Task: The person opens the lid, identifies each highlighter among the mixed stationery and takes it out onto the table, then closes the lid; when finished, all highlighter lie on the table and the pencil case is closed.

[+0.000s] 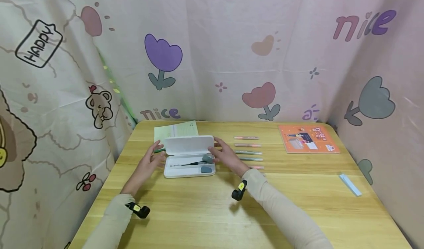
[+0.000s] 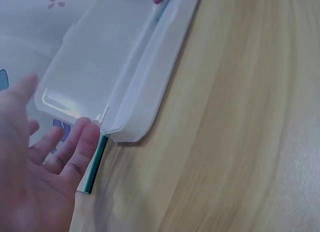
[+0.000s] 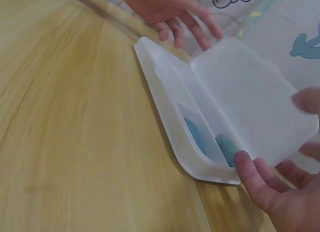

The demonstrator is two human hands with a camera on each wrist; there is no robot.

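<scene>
A white pencil case (image 1: 188, 172) lies on the table with its lid (image 1: 188, 146) raised at the back. Inside are a black pen (image 1: 195, 163) and two small grey-blue blocks (image 1: 206, 169), one in each compartment at the right end. My left hand (image 1: 151, 162) is at the case's left end; its loosely spread fingertips (image 2: 89, 129) reach the lower corner of the lid. At the opposite end, my right hand (image 1: 228, 156) has its fingers spread about the lid's right edge, one fingertip overlapping the lid, others beside the hinge end.
Behind the case lies a pale green paper pad (image 1: 175, 129), with a green pen (image 1: 159, 150) by the left hand. Several pens (image 1: 248, 153) lie in a column to the right. An orange book (image 1: 308, 140) and a light blue strip (image 1: 350, 185) are farther right.
</scene>
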